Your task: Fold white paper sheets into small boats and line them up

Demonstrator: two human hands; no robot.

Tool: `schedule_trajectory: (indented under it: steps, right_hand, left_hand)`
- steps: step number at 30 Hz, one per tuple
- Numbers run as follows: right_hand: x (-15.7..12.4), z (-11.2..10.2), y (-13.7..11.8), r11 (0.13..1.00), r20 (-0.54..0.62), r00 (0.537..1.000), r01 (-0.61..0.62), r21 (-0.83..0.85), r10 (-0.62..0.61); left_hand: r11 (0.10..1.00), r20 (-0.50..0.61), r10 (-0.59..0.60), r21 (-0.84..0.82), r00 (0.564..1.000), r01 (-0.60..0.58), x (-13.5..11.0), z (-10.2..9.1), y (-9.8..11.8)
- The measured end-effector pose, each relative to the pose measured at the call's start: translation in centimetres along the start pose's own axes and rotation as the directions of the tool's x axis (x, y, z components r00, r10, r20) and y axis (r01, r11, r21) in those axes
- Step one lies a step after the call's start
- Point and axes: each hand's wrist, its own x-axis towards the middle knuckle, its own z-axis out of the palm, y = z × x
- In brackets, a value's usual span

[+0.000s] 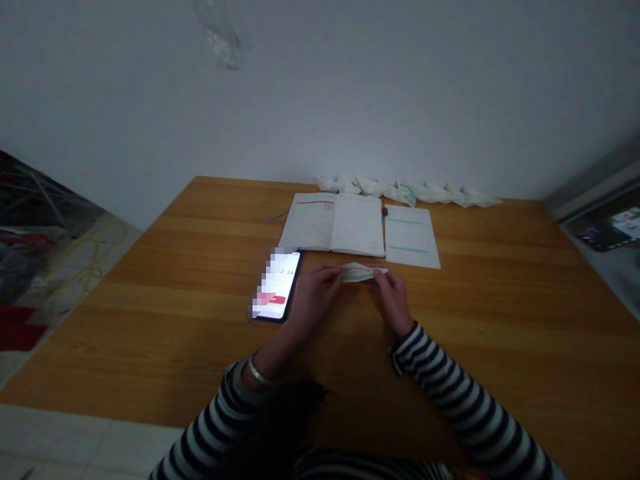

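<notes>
Between my two hands is a small folded piece of pale paper [357, 273], held just above the wooden table [480, 320]. My left hand [319, 290] pinches its left end, and my right hand [393, 297] grips its right end with thumb and fingers. Close to my left hand lies a phone [280, 287] with a lit screen, partly blurred out. Beyond the hands are an open notebook [357, 223] and, against its right side, a white sheet [413, 233] with green lines.
Along the wall [350, 87] at the table's back edge runs a row of several folded white paper shapes [435, 193]. A thin pen-like stick [277, 217] lies left of the notebook. Clear plastic [220, 40] hangs on the wall. Another screen-like device [613, 223] is at far right.
</notes>
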Motion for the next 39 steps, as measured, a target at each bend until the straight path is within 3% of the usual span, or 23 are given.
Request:
schedule_trajectory:
  steps: [7,12,20,23,26,33,39]
  right_hand:
    - [-0.2,0.2,0.3,0.999,-0.06,0.998,0.002,0.052,0.001]
    - [-0.2,0.6,-0.5,0.991,0.017,1.0,-0.024,0.13,0.022]
    - [-0.4,0.3,-1.2,0.978,0.16,0.986,-0.065,0.198,0.033]
    - [-0.4,0.5,-1.1,0.96,0.178,0.982,-0.115,0.257,0.07]
    - [-0.5,1.0,-0.8,0.946,0.167,0.983,-0.124,0.3,0.076]
    - [-0.6,1.4,-0.4,0.954,0.123,0.989,-0.117,0.277,0.086]
    - [-0.6,1.6,-0.3,0.966,0.144,0.987,-0.107,0.235,0.074]
  left_hand:
    - [0.98,-0.023,-0.148,-0.137,0.989,0.144,-0.1,0.2,-0.1]
    - [0.969,-0.02,-0.156,-0.199,0.988,0.149,-0.2,0.2,0.0]
    - [0.947,0.085,-0.174,-0.259,0.981,0.19,-0.1,0.0,1.1]
    - [0.932,0.164,-0.176,-0.29,0.971,0.218,-0.1,0.1,1.3]
    - [0.927,0.147,-0.182,-0.303,0.972,0.219,-0.3,0.4,1.4]
    - [0.899,0.134,-0.218,-0.359,0.967,0.252,-0.8,1.3,0.6]
    - [0.856,0.132,-0.277,-0.416,0.952,0.307,-0.3,0.5,0.5]
